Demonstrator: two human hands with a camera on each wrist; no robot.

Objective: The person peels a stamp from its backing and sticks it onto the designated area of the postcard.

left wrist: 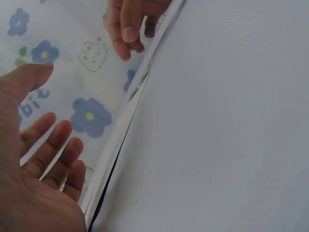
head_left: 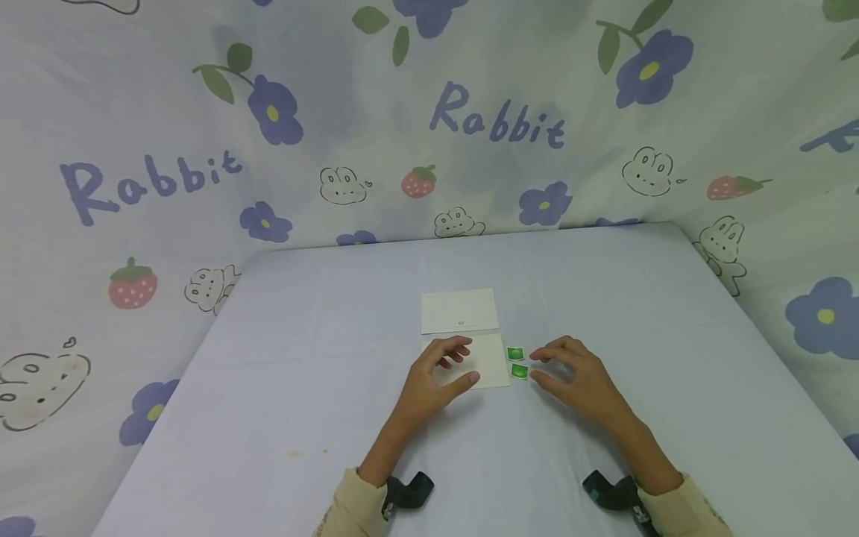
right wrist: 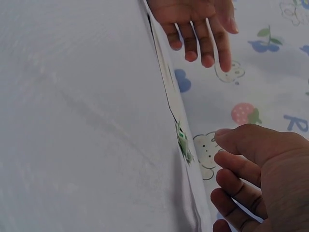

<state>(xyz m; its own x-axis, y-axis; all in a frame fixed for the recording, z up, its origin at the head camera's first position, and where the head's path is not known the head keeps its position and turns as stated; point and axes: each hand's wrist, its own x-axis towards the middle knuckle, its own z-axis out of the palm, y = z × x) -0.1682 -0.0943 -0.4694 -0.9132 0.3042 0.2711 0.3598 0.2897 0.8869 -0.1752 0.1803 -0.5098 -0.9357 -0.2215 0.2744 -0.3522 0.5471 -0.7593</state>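
My left hand point(head_left: 432, 379) hovers over the left part of a blank cream paper sheet point(head_left: 491, 364), its fingers loosely bent and nothing between them. Behind that sheet lies a white card point(head_left: 459, 309) with small print along its near edge. Two small green stamps with pale borders, a far stamp point(head_left: 515, 353) and a near stamp point(head_left: 520, 371), lie just right of the cream sheet. Close to their right side is my right hand point(head_left: 582, 379), thumb and fingers parted and holding nothing. In the right wrist view, the green stamps point(right wrist: 182, 140) appear very foreshortened, near my fingers point(right wrist: 236, 186).
A white cloth point(head_left: 302, 358) covers the table. Behind it hangs a curtain point(head_left: 376, 119) printed with flowers, strawberries and rabbits. Both wrists carry black camera mounts, a left mount point(head_left: 411, 491) and a right mount point(head_left: 611, 492), close over the cloth.
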